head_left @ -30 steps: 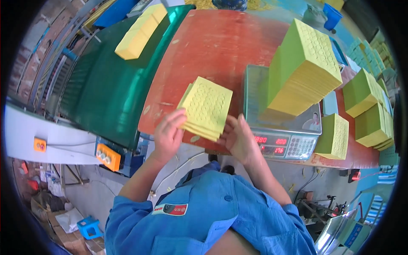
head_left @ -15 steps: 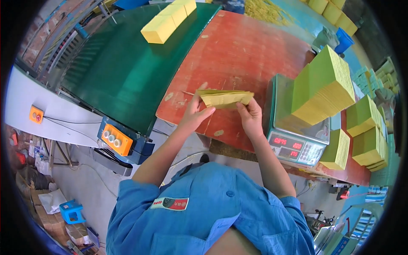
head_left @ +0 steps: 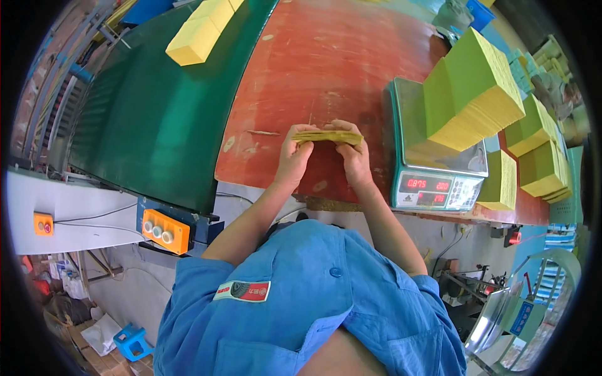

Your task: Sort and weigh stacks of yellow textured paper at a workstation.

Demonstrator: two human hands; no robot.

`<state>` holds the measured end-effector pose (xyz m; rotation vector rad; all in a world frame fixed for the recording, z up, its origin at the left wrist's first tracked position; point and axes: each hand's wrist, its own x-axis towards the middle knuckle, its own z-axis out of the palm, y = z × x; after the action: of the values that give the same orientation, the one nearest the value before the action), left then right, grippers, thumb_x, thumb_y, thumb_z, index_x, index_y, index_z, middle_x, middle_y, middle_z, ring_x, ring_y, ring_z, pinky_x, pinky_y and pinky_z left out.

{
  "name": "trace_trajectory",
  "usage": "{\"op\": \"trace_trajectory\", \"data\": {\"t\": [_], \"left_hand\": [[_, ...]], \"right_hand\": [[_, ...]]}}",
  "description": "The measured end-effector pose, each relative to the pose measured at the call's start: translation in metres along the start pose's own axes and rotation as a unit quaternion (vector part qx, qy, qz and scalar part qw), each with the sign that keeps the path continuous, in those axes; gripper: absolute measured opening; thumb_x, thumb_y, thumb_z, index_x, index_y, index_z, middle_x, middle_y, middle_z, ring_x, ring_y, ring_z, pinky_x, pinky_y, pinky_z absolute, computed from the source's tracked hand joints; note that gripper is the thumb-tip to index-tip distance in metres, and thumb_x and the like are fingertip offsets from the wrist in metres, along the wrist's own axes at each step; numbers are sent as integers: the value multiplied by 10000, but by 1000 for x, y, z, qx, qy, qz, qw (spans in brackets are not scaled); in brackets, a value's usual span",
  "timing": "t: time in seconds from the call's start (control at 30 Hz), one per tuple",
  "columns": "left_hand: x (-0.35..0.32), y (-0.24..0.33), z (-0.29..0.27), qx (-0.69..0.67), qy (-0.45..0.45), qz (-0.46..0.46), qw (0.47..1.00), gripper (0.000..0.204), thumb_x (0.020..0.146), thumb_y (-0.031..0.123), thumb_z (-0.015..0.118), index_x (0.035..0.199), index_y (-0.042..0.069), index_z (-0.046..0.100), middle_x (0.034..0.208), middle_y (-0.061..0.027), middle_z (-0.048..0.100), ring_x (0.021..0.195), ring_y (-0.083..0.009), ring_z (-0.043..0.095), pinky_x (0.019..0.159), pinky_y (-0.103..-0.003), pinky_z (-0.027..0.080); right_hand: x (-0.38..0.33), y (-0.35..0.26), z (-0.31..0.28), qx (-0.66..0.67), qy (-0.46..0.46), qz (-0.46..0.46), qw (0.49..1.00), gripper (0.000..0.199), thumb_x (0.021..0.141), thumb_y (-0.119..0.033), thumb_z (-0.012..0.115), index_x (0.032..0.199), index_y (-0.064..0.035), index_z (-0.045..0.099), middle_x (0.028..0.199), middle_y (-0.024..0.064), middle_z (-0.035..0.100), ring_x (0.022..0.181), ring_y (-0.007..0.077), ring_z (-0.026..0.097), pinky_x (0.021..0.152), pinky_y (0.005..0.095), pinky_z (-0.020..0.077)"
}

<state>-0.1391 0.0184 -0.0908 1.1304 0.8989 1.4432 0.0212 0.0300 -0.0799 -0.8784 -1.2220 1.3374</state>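
Between both hands I hold a thin sheaf of yellow paper sheets (head_left: 327,136) over the red tabletop, seen nearly edge-on and slightly bowed. My left hand (head_left: 295,153) grips its left end, with the thumb on the near side. At the right end, my right hand (head_left: 352,153) pinches it the same way, fingers behind. To the right stands a digital weighing scale (head_left: 437,189) with a lit red display. A tall stack of yellow paper (head_left: 473,94) rests on its metal pan.
More yellow paper stacks (head_left: 501,180) stand right of the scale on the red table (head_left: 313,56). Left of it runs a green conveyor belt (head_left: 157,119) carrying yellow paper blocks (head_left: 194,37). An orange button box (head_left: 165,230) sits at its near end. A blue stool (head_left: 133,342) is on the floor.
The sheaf has tipped from showing its broad face to nearly edge-on, and my hands have come closer together. The whole view has shifted, with the belt's blocks now further left.
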Motion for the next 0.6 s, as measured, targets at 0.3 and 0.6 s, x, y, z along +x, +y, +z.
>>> {"op": "trace_trajectory", "data": {"t": [0.3, 0.6], "left_hand": [[10, 11, -18, -13, 11, -41, 999, 304, 863, -22, 477, 1158, 22, 533, 1129, -42, 574, 1083, -112, 522, 969, -290, 407], [19, 1, -9, 76, -3, 10, 997, 291, 879, -27, 398, 1142, -4, 519, 1081, -58, 571, 1040, -138, 518, 955, -296, 405]], "right_hand": [[4, -13, 5, -36, 67, 37, 996, 507, 733, 108, 412, 1203, -3, 566, 1134, 88, 612, 1119, 172, 549, 989, 291, 418], [7, -2, 0, -5, 81, -14, 997, 378, 778, 104, 416, 1059, 5, 649, 990, 23, 650, 954, 119, 595, 902, 255, 447]]}}
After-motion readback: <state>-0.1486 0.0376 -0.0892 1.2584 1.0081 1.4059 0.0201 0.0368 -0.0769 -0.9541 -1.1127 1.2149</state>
